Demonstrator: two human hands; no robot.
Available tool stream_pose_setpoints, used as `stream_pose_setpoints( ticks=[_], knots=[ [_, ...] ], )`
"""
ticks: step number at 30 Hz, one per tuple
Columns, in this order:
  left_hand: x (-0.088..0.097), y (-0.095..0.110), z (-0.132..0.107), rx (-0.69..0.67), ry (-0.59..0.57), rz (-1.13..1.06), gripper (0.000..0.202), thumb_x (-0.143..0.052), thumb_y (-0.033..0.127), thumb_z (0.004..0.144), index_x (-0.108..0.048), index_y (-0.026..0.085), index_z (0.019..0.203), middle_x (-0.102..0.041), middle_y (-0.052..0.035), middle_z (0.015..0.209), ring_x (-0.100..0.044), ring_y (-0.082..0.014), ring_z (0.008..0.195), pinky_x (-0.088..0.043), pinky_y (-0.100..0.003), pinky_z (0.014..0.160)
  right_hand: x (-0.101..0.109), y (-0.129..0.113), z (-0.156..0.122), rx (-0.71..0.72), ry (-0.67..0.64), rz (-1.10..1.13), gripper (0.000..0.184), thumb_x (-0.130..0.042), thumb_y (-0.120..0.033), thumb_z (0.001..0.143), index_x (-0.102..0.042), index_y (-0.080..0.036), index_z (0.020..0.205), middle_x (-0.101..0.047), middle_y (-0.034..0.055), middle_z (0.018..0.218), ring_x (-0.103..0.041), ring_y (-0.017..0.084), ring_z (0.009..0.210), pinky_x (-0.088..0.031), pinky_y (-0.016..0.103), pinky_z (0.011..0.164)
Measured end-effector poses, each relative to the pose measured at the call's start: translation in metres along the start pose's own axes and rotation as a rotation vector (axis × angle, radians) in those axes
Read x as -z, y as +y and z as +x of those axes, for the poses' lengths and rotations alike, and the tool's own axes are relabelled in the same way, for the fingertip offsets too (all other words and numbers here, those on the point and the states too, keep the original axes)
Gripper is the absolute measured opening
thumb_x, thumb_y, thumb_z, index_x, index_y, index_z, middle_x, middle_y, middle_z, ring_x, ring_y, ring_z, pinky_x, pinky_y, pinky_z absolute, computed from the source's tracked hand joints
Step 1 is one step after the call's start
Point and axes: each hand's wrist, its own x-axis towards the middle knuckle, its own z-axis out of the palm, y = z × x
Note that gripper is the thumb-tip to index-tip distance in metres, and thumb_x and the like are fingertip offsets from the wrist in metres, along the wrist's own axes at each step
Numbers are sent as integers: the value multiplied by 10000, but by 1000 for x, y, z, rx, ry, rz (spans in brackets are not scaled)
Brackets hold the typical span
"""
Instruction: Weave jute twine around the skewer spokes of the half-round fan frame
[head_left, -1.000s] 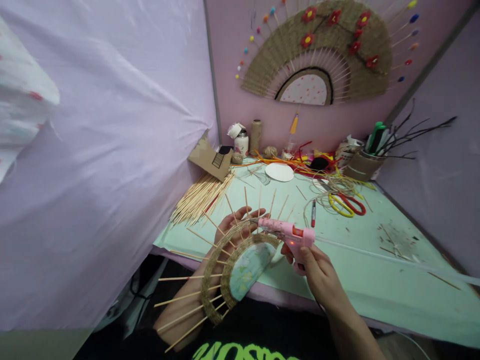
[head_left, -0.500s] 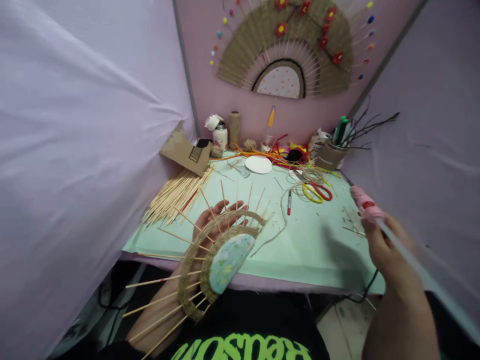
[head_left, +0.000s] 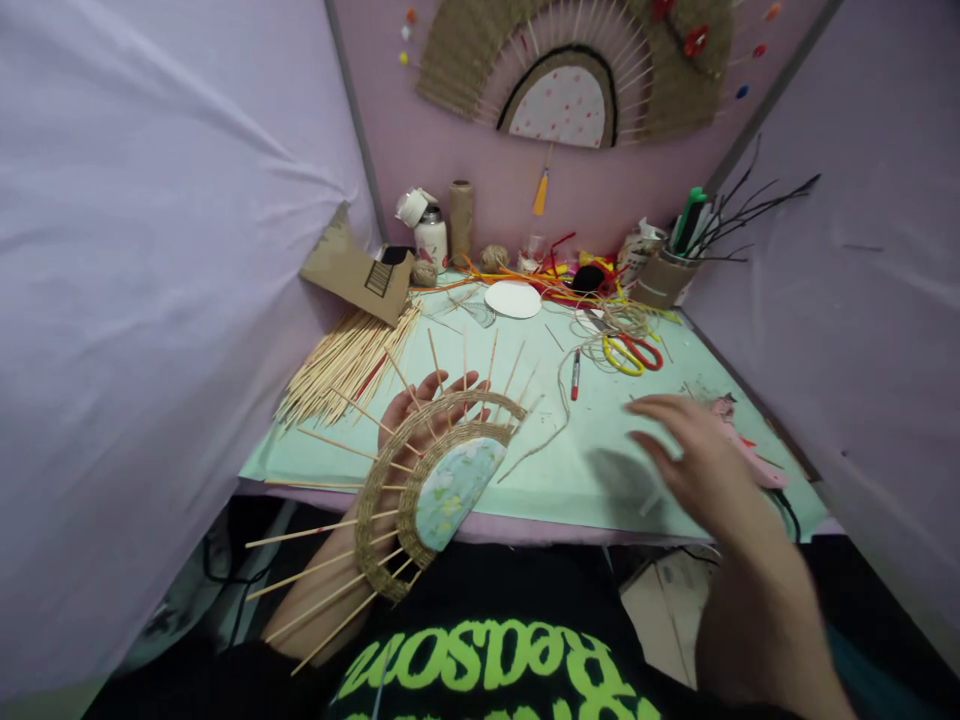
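My left hand (head_left: 396, 408) holds a half-round fan (head_left: 459, 492) from behind, its fingertips showing past the upper sticks. The fan has a blue-green floral half-disc, two bands of woven twine and thin wooden sticks spreading outward. Much of my left palm is hidden behind it. My right hand (head_left: 694, 455) hovers over the right part of the table, fingers apart and nothing in it. Just beyond it a pink glue gun (head_left: 761, 465) lies on the table's right side, partly covered by my hand.
Bamboo sticks (head_left: 345, 370) lie in a pile at left under a torn cardboard piece (head_left: 360, 275). Scissors (head_left: 624, 355), a marker (head_left: 575, 375) and loose twine (head_left: 551, 435) lie mid-table. A pen holder (head_left: 664, 275) stands back right. A large fan (head_left: 559, 105) hangs on the wall.
My right hand has let go of the glue gun, now on the table at right, and has moved left with fingers spread. My left hand still holds the fan. The view has tilted down.
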Motion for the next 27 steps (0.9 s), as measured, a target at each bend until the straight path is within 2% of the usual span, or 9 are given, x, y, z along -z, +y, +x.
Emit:
stream_pose_setpoints(
  ticks=[2,4,7,10,13,17,19,23,27],
  knots=[
    [3,1,1,-5,-22,-8,304,-414,366,890,-547,194,1103,-558,-131,1263,-481,-308,1214,-338,-508,1002,-21,-41,15,131,-268,234,210,-487,-231,879,-593,-224,1059,-596,100,1025,-551,211,954,-445,378,822],
    [7,2,4,14,-40,-16,301,-409,364,890,-557,192,1087,-564,-124,1257,-491,-301,1204,-328,-496,1010,-44,-68,23,195,-388,310,165,-509,-197,868,-612,-217,996,-596,83,964,-538,201,924,-447,366,806],
    [14,5,10,66,-64,-39,275,-435,358,870,-571,181,1030,-580,-120,1234,-507,-298,1183,-314,-501,1012,-69,-79,24,199,-445,333,88,-532,-183,857,-619,-195,853,-580,73,898,-520,194,896,-442,355,788],
    [17,8,15,95,-116,-62,255,-459,334,851,-576,170,1008,-602,-123,1195,-530,-286,1152,-324,-485,1004,-71,-73,22,181,-474,378,135,-497,-188,877,-580,-183,771,-571,60,851,-515,182,860,-433,336,773],
    [15,10,15,95,-135,-40,243,-491,304,820,-581,165,998,-612,-129,1174,-543,-291,1134,-356,-486,976,-52,-68,26,51,-430,441,151,-429,-218,911,-538,-189,811,-573,36,807,-516,153,757,-428,292,697],
    [8,9,11,99,-84,9,248,-523,323,788,-600,178,974,-604,-118,1188,-517,-309,1170,-373,-497,967,-25,-81,46,-101,-137,469,122,-457,-289,905,-532,-199,873,-575,29,795,-509,140,697,-409,267,651],
    [6,7,9,96,-78,14,248,-537,329,774,-607,184,962,-597,-111,1201,-513,-306,1176,-373,-490,975,-21,-94,57,-44,-80,509,131,-468,-296,899,-547,-200,857,-571,39,800,-514,149,716,-412,273,662],
    [7,7,10,64,-141,66,272,-561,323,752,-614,178,977,-599,-116,1192,-535,-291,1147,-388,-462,968,-32,-119,73,116,-97,607,139,-444,-247,909,-553,-200,837,-564,54,816,-522,164,777,-422,288,704],
    [10,9,13,54,-198,150,280,-558,310,758,-623,167,991,-625,-104,1126,-589,-270,1052,-423,-432,930,-44,-127,79,141,-92,624,118,-445,-218,911,-546,-206,852,-563,54,849,-528,170,834,-419,294,743]
  ],
)
